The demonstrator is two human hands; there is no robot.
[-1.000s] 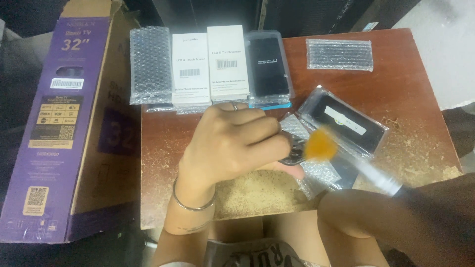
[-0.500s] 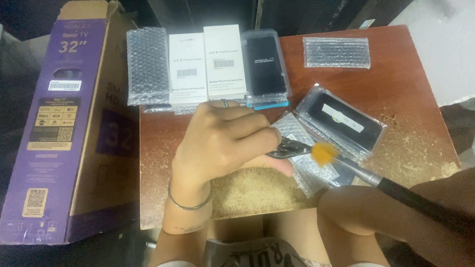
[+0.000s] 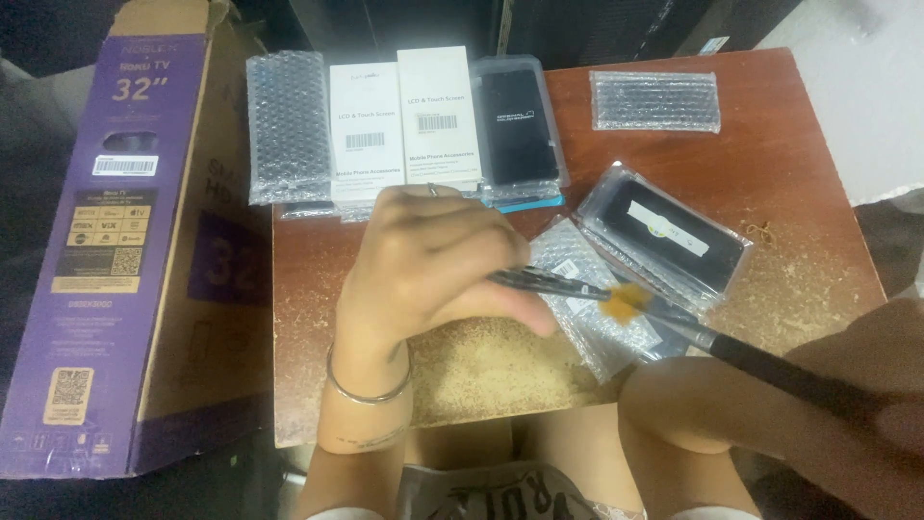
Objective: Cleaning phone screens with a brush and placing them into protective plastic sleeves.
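The left hand (image 3: pixel 433 265) curled knuckles-up, pinching a dark thin tool (image 3: pixel 549 282) pointing toward three o'clock. The right hand (image 3: pixel 866 385), blurred, gripped a brush (image 3: pixel 674 318) whose orange bristles touched the tool's tip.

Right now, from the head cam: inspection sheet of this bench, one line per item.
Surface: reddish wooden table, worn pale along the near edge.
Job's things: dark slim tool held level; brush with orange bristles and black handle, bristles at the tool's end.
Clutter: two white boxes, a dark phone part in a clear sleeve, a second sleeved dark part, bubble-wrap pouches.
Grips: left hand closed on the tool; right hand blurred at the frame edge, holding the brush handle.
Cables: nothing seen.
Surroundings: purple television carton leaning left of the table; person's knees below the edge.
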